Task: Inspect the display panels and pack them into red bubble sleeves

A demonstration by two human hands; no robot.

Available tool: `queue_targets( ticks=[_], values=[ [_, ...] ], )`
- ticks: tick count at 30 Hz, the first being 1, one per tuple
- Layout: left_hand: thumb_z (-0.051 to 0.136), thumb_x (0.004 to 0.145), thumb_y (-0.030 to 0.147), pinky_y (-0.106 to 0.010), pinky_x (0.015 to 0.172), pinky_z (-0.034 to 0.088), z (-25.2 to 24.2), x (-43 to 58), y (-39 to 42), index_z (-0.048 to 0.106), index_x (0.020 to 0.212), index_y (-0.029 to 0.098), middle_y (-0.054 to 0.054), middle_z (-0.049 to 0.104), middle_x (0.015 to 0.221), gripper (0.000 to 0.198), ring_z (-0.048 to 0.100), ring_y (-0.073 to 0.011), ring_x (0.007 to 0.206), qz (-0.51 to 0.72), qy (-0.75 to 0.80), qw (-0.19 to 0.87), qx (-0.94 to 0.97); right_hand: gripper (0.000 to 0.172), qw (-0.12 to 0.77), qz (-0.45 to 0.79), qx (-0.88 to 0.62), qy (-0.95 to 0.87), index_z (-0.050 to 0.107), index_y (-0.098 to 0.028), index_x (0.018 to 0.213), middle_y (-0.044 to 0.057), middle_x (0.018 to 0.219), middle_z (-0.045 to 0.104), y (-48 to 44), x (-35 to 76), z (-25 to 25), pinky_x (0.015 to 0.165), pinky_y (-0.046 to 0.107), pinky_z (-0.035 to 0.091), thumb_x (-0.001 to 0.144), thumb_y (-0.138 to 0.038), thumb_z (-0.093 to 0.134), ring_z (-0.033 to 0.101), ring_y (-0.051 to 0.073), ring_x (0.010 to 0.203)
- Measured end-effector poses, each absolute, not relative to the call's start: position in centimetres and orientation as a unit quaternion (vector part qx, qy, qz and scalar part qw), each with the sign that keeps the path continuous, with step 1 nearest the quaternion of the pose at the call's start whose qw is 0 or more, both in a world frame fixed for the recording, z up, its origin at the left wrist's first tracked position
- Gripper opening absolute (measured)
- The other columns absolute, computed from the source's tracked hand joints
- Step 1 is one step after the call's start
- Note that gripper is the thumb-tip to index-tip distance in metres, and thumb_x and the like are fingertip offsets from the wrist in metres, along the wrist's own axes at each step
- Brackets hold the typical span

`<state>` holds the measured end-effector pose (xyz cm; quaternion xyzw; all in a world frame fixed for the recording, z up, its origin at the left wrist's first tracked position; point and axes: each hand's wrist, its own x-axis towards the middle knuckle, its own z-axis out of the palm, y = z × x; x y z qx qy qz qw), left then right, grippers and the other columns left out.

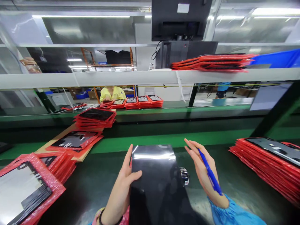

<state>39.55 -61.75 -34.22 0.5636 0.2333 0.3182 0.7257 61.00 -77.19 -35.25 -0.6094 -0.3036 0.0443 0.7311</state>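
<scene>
A glossy black flat panel [156, 184] stands tilted in front of me, catching a band of light near its top edge. My left hand [125, 182] grips its left edge, the thumb lying on the front face and the fingers behind. Right of the panel, my right hand [202, 165] is raised and apart from it, fingers stretched out. A blue pen [209, 172] is tucked in that hand and slants down along it toward the wrist. Between the panel and my right hand, a small shiny metal object [184, 176] shows; its kind is unclear.
Red-wrapped panels are stacked at left [30, 190], on a board [83, 156] farther back, and at right [267, 165]. More lie on the shelf [211, 62] beneath a monitor [180, 20]. A person in yellow [112, 93] sits beyond the green-edged bench [150, 137].
</scene>
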Motion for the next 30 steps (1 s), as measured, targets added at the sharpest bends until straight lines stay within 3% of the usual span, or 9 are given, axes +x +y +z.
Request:
queue_targets(
  ticks=[2,5,10,16,19,21,24,27,30],
  values=[
    [0.066,0.075,0.037,-0.038,0.11,0.029,-36.6,39.2,-59.7,0.036,0.141,0.032,0.002,0.033,0.151,0.073,0.028,-0.0274,0.138,0.309,0.264,0.703,0.584,0.049,0.696,0.042,-0.655,-0.29,0.058,-0.023,0.108,0.013,0.13,0.058,-78.3,63.1,-37.5,0.11,0.051,0.029,0.073,-0.055,0.068,0.05,0.032,0.124],
    [0.067,0.072,0.046,-0.034,0.113,0.023,-40.2,39.3,-57.1,0.048,0.134,0.023,-0.002,0.034,0.15,0.069,0.022,-0.0255,0.14,0.298,0.293,0.694,0.586,0.053,0.652,0.118,-0.687,-0.299,0.065,-0.019,0.093,0.015,0.104,0.071,-79.3,65.0,-40.3,0.098,0.056,0.043,0.062,-0.061,0.073,0.064,0.037,0.104],
    [0.066,0.06,0.064,-0.042,0.103,0.04,-44.4,40.8,-56.4,0.058,0.121,0.012,-0.015,0.059,0.129,0.08,0.047,-0.0332,0.125,0.271,0.296,0.693,0.599,0.049,0.598,0.227,-0.685,-0.35,0.069,-0.017,0.094,0.011,0.085,0.076,-79.5,64.8,-42.4,0.081,0.044,0.055,0.069,-0.059,0.069,0.071,0.031,0.087],
    [0.06,0.071,0.051,-0.045,0.111,0.025,-44.6,41.3,-58.2,0.058,0.119,0.014,-0.015,0.058,0.131,0.061,0.041,-0.031,0.131,0.268,0.312,0.605,0.681,0.047,0.59,0.236,-0.682,-0.361,0.067,-0.016,0.097,0.014,0.09,0.075,-79.3,65.2,-43.7,0.082,0.044,0.055,0.073,-0.056,0.067,0.071,0.032,0.089],
    [0.063,0.069,0.047,-0.042,0.115,0.012,-43.8,40.2,-58.1,0.056,0.121,0.019,-0.01,0.042,0.145,0.06,0.022,-0.0271,0.14,0.288,0.321,0.538,0.724,0.048,0.601,0.201,-0.686,-0.359,0.061,-0.017,0.108,0.016,0.105,0.072,-79.6,65.3,-44.3,0.088,0.044,0.054,0.079,-0.056,0.061,0.067,0.031,0.1],
    [0.063,0.068,0.05,-0.044,0.114,0.016,-43.7,38.9,-57.7,0.055,0.12,0.021,-0.011,0.038,0.146,0.061,0.021,-0.0279,0.14,0.291,0.347,0.51,0.732,0.048,0.609,0.146,-0.693,-0.357,0.056,-0.019,0.113,0.018,0.121,0.064,-80.0,64.9,-44.4,0.096,0.045,0.048,0.082,-0.055,0.057,0.06,0.031,0.113],
    [0.06,0.065,0.058,-0.047,0.083,0.05,-44.2,36.8,-57.5,0.055,0.105,0.018,-0.014,0.059,0.109,0.057,0.059,-0.0305,0.1,0.236,0.392,0.529,0.715,0.034,0.602,0.06,-0.703,-0.374,0.054,-0.021,0.112,0.015,0.125,0.062,-80.6,62.9,-44.2,0.1,0.042,0.045,0.09,-0.046,0.049,0.057,0.027,0.117],
    [0.062,0.063,0.062,-0.031,0.048,0.047,-44.5,35.5,-58.1,0.055,0.081,0.017,0.001,0.053,0.063,0.049,0.056,-0.0172,0.053,0.143,0.402,0.594,0.682,0.018,0.548,0.048,-0.696,-0.461,0.064,-0.024,0.098,0.007,0.095,0.073,-80.9,59.7,-44.2,0.081,0.03,0.054,0.091,-0.033,0.05,0.07,0.021,0.088],
    [0.067,0.062,0.061,-0.026,0.049,0.045,-43.5,35.3,-59.1,0.056,0.071,0.017,0.001,0.055,0.057,0.047,0.058,-0.0161,0.054,0.085,0.381,0.645,0.657,0.014,0.487,0.062,-0.673,-0.553,0.07,-0.025,0.09,0.005,0.086,0.074,-80.5,57.1,-44.6,0.074,0.029,0.055,0.085,-0.025,0.057,0.07,0.021,0.08]
  ],
)
